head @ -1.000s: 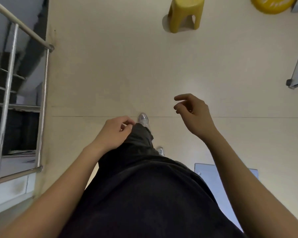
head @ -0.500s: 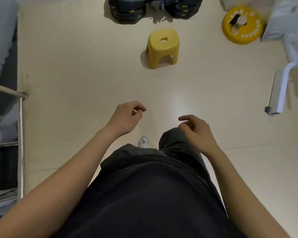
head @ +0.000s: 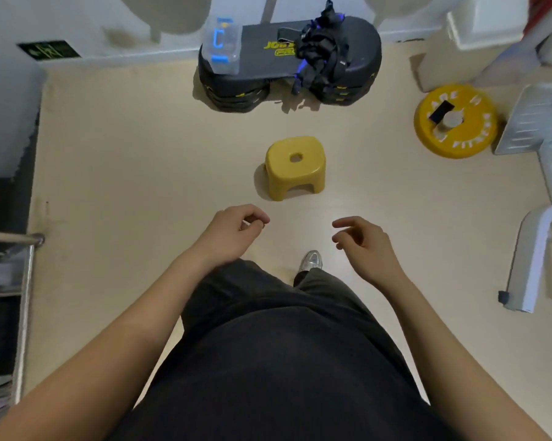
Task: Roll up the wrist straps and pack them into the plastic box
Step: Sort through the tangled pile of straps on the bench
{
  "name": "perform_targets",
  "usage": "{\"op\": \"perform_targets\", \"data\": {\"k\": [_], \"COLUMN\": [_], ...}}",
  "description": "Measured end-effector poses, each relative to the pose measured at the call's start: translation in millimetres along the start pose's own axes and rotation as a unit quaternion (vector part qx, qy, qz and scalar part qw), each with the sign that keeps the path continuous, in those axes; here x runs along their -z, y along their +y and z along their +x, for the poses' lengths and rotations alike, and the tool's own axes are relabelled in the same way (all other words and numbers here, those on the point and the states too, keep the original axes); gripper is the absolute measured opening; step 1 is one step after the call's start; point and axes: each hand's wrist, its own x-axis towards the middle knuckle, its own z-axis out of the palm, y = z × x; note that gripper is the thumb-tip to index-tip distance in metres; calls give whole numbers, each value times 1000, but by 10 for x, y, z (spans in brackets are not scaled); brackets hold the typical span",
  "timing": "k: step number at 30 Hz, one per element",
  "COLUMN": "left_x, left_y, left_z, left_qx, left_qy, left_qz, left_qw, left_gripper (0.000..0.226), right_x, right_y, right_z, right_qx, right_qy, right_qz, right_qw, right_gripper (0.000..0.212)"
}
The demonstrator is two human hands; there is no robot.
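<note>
A tangled heap of black and blue wrist straps (head: pixel 320 47) lies on the right part of a stack of black step platforms (head: pixel 262 55) at the far wall. A clear plastic box with blue clips (head: pixel 222 44) stands on the left end of the same stack. My left hand (head: pixel 233 232) and my right hand (head: pixel 362 241) hang in front of me over the floor, fingers loosely curled, holding nothing. Both hands are far short of the straps and the box.
A small yellow stool (head: pixel 295 167) stands on the floor between me and the platforms. A yellow weight plate (head: pixel 456 120) lies at the right, next to white machine frames (head: pixel 535 249). A metal stair railing (head: pixel 23 281) runs along the left. My shoe (head: pixel 311 261) shows below.
I have walked forward: the stool came closer, and the platforms with straps and box came fully into view. Both hands swung slightly and stayed empty.
</note>
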Motion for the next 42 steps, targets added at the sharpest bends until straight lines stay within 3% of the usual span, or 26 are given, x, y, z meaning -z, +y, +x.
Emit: {"op": "perform_targets", "data": {"k": [11, 18, 26, 33, 36, 42], "left_x": [875, 2029, 2901, 2805, 2686, 2655], "left_y": [205, 771, 1759, 2129, 2313, 2215], "left_z": [1698, 3497, 5339, 6793, 7328, 8614], "left_qx": [74, 1, -41, 10, 31, -20], "left_qy": [-3, -4, 27, 68, 38, -26], "left_qz": [9, 20, -13, -17, 28, 89], "left_qw": [997, 1000, 999, 998, 998, 995], "left_gripper": [22, 25, 24, 24, 23, 30], "right_x": [381, 432, 1036, 1708, 1890, 1660], "right_y": [-1774, -2413, -2446, -2504, -2644, -2551], "right_z": [2782, 4164, 5279, 6998, 7716, 9116], "right_qx": [107, 71, 30, 44, 65, 39], "right_qy": [-52, -41, -37, -76, -89, -72], "right_qz": [2, 5, -70, -97, -115, -102], "right_qw": [993, 997, 996, 991, 987, 991], "right_gripper": [26, 25, 26, 25, 24, 25]}}
